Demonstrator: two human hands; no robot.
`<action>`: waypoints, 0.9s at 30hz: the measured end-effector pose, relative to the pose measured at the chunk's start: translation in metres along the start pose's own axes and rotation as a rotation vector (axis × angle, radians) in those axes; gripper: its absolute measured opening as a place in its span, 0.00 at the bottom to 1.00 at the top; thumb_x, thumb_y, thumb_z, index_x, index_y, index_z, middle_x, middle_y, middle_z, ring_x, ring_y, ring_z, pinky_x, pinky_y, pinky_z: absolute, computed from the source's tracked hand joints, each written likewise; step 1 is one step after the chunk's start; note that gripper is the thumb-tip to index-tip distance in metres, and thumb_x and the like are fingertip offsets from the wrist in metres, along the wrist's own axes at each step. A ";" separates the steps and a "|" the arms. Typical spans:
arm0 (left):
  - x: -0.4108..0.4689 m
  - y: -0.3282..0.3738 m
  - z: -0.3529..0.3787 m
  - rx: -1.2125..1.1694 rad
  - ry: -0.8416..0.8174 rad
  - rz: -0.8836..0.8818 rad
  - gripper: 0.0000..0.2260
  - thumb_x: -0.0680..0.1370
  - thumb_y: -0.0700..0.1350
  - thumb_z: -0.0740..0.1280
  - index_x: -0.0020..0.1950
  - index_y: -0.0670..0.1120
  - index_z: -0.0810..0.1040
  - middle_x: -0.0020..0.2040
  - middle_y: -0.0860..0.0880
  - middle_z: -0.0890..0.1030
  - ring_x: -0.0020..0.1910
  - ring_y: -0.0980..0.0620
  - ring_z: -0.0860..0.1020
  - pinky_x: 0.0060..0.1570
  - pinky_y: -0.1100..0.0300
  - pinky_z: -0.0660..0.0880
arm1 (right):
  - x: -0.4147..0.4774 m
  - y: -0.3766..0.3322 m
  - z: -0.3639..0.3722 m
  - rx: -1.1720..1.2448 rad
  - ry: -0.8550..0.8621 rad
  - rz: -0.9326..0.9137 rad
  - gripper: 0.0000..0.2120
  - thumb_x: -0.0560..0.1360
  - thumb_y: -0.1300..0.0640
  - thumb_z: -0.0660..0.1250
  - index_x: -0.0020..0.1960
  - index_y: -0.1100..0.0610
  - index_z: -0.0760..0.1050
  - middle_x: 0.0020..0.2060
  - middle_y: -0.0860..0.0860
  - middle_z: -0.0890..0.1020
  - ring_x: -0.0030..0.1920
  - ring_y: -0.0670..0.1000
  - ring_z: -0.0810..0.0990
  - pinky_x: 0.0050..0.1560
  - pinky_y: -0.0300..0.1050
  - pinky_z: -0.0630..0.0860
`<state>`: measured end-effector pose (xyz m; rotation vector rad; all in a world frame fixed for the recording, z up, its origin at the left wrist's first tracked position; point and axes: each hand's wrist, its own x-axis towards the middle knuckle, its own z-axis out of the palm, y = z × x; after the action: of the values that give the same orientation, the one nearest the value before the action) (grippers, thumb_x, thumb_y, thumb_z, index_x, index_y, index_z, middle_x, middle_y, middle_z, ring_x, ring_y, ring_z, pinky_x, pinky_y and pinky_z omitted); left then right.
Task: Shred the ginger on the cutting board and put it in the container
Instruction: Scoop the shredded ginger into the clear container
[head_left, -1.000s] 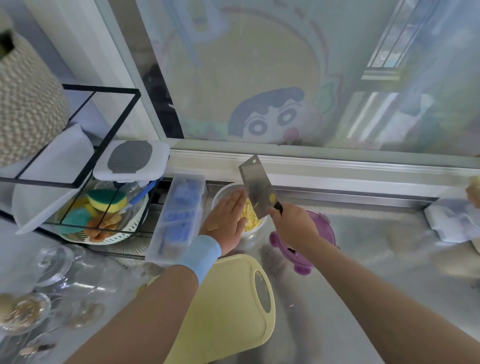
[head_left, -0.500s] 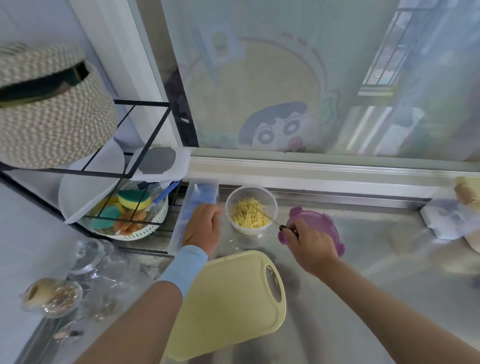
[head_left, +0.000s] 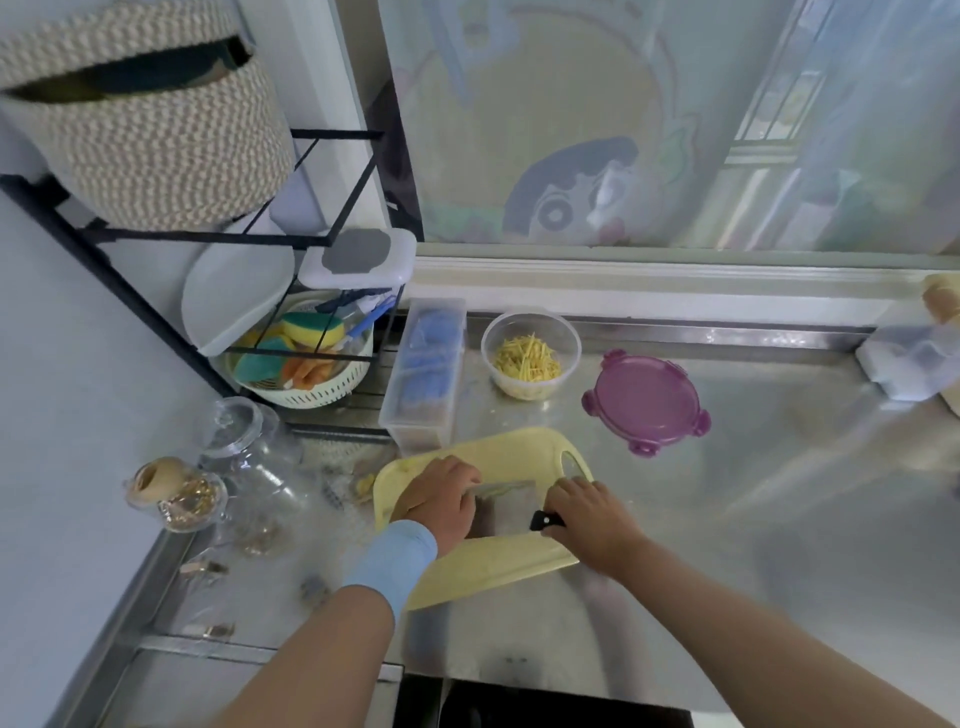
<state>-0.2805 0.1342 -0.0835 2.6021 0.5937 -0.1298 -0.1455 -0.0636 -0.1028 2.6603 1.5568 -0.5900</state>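
Shredded ginger (head_left: 527, 358) sits in the clear container (head_left: 571, 358), just past the far edge of the cutting board (head_left: 493, 569). The purple lid (head_left: 647, 397) is off, beyond the board's far right corner. No ginger shows on the board, but the hands and blade cover its middle, so leftovers can't be ruled out.

The right hand (head_left: 587, 514) is clenched round the black handle of the cleaver (head_left: 506, 506), blade low over the board's centre. The left hand (head_left: 441, 499) is knuckles-up at the blade's left end, fingers bent down; whether it pinches anything, cannot tell.

Likely step: gathering last shreds. To do it well:
- Keep the blade near flat and scrape toward the left hand.
- Keep fingertips off the edge.
- Carry the load level over the board's far edge and tip only above the container.
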 end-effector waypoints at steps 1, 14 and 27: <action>-0.001 -0.004 0.003 0.021 -0.035 -0.022 0.15 0.79 0.44 0.58 0.65 0.53 0.72 0.64 0.55 0.71 0.64 0.52 0.68 0.63 0.59 0.67 | 0.003 -0.003 0.003 0.018 -0.005 0.007 0.18 0.79 0.43 0.65 0.62 0.54 0.73 0.62 0.50 0.74 0.65 0.54 0.70 0.65 0.47 0.65; 0.018 0.003 0.013 0.090 -0.315 -0.135 0.25 0.82 0.41 0.48 0.79 0.57 0.55 0.78 0.55 0.57 0.77 0.49 0.55 0.75 0.54 0.55 | -0.002 0.008 -0.006 -0.006 -0.033 0.053 0.23 0.84 0.47 0.52 0.78 0.47 0.64 0.79 0.42 0.61 0.76 0.48 0.65 0.77 0.48 0.52; -0.004 0.023 0.019 -0.053 -0.321 -0.168 0.25 0.82 0.41 0.50 0.77 0.61 0.58 0.78 0.54 0.60 0.75 0.49 0.61 0.73 0.55 0.59 | -0.045 0.020 0.020 -0.140 -0.101 -0.017 0.26 0.76 0.33 0.62 0.61 0.52 0.76 0.58 0.49 0.73 0.61 0.53 0.71 0.65 0.49 0.65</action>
<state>-0.2737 0.1057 -0.0903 2.4063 0.6849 -0.5651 -0.1547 -0.1153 -0.1104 2.4781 1.5351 -0.5829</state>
